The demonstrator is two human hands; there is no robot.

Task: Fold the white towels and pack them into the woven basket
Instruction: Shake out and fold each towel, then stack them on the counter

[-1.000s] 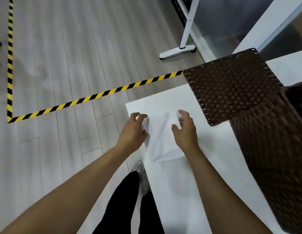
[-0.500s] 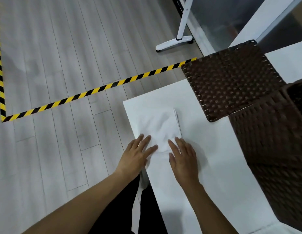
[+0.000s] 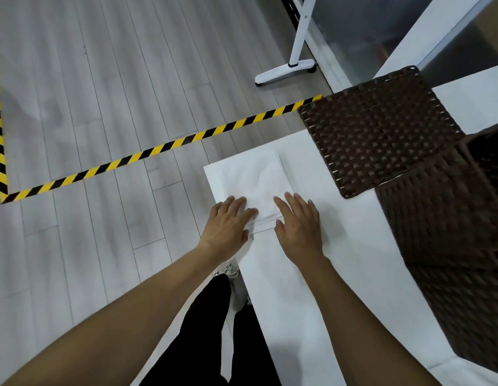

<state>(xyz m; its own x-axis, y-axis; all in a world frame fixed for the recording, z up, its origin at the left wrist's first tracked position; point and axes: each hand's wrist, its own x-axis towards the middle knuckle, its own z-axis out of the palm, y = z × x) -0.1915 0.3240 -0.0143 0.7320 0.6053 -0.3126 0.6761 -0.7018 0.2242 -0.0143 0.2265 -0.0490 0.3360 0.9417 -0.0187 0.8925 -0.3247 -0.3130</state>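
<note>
Head view: the folded white towel [image 3: 256, 179], just left of the woven basket [image 3: 448, 218], is being pressed by the flat-fingered left hand [image 3: 228, 222] and right hand [image 3: 299, 221]; being soft and light, it is best pinched at its edges

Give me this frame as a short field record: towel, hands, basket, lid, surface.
towel: white towel, folded into a flat rectangle, lying at the table's far left corner
left hand: fingers straight, resting flat on the towel's near left edge
right hand: fingers straight, flat on the towel's near right corner and the table
basket: dark brown woven basket, right of the hands; inside not visible
lid: flat woven lid on the table beside the basket
surface: white table
</note>
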